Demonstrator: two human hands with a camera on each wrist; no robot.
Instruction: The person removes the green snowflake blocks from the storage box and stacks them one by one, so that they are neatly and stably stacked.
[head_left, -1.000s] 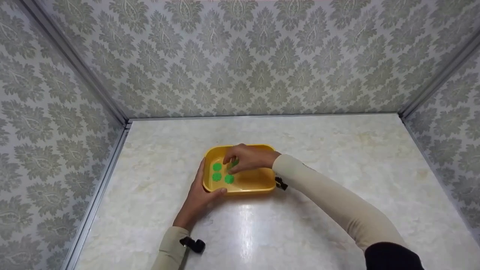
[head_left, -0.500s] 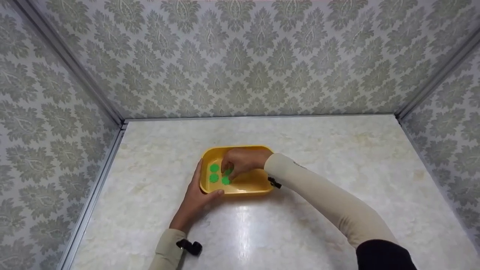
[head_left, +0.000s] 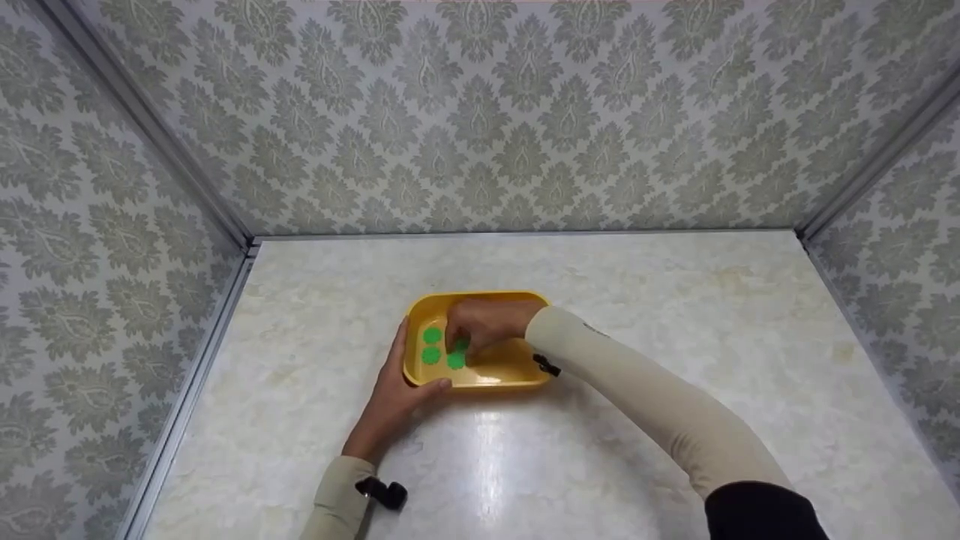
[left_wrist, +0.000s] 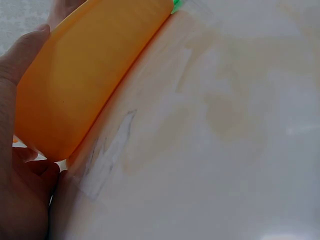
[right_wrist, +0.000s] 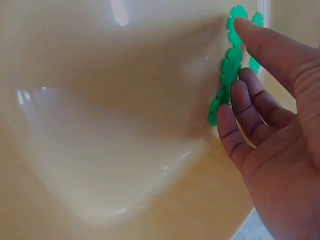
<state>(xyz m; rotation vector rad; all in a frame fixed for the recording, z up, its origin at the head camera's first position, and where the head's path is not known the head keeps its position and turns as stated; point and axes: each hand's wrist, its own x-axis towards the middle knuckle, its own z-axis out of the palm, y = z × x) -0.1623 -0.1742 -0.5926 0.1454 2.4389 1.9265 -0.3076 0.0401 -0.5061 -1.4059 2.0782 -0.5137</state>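
A yellow rectangular tray with rounded corners lies on the table. My left hand grips its near left corner, the thumb along the front rim and the fingers against the left side; the left wrist view shows the tray's outer wall close up. Inside the tray are several flat green flower-shaped discs, grouped toward the left end. My right hand reaches in from the right and pinches one of them, partly hidden under its fingers. In the right wrist view the thumb overlaps the topmost disc, with fingertips beside the lower discs.
Pale marbled tabletop surrounds the tray. Patterned wall panels stand behind it and at both sides, with grey metal strips at the corners. Black straps with small devices sit on the wrists over beige sleeves.
A second ago my right hand held a green disc raised above the others; it has since lowered the disc to the tray floor, beside the front one. My left hand keeps its grip.
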